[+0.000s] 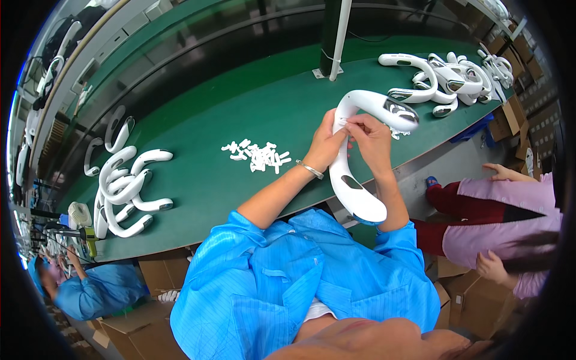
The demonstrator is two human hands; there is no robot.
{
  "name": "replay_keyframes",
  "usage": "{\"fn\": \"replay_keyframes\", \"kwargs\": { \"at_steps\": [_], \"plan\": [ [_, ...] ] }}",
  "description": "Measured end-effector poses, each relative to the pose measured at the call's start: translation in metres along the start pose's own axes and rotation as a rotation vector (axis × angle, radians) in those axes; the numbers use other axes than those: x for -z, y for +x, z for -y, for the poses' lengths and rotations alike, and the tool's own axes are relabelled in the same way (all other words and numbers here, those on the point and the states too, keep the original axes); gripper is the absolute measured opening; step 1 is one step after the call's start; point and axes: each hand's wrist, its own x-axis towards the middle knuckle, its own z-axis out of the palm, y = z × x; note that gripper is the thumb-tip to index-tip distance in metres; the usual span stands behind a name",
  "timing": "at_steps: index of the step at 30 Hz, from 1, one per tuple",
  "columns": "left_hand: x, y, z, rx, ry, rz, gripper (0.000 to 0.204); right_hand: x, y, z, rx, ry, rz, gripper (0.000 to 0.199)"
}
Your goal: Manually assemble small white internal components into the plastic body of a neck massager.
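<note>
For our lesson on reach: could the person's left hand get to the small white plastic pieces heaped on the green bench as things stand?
Probably yes: the heap of small white plastic pieces lies on open green bench beside the left hand, though that hand holds the white U-shaped plastic device.

The person wears a bright blue work smock of thin, faintly striped cloth with a collar and a placket down the front, creased across the chest and shoulders. Its short sleeves end above the elbows in loose cuffs, so both forearms are bare, and a sliver of white shows beneath the smock's lower edge. A slim silver bangle circles the wrist of the left hand (324,146), while the right hand (371,139) carries no ring, watch or glove that can be made out; both hands are ungloved.
</note>
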Motion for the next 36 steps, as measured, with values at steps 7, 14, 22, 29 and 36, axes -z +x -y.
{"fn": "replay_keyframes", "kwargs": {
  "at_steps": [7, 14, 22, 29, 36],
  "plan": [
    [-0.001, -0.012, -0.003, -0.202, -0.042, -0.043, 0.036, -0.003, -0.002, -0.010, 0.134, -0.006, -0.050, 0.025],
    [-0.001, -0.015, -0.003, -0.197, -0.166, 0.002, 0.027, 0.006, -0.006, 0.004, -0.019, 0.070, 0.079, 0.023],
    [-0.001, -0.004, -0.003, -0.231, 0.057, -0.034, 0.021, 0.006, 0.010, -0.043, 0.159, 0.211, -0.002, 0.023],
    [-0.008, 0.012, 0.006, -0.003, -0.238, -0.047, 0.027, 0.011, 0.006, -0.021, -0.204, 0.466, 0.063, 0.034],
    [-0.007, 0.027, -0.009, -0.027, -0.217, -0.109, 0.023, 0.009, -0.038, -0.034, -0.377, 0.688, 0.276, 0.044]
  ]
}}
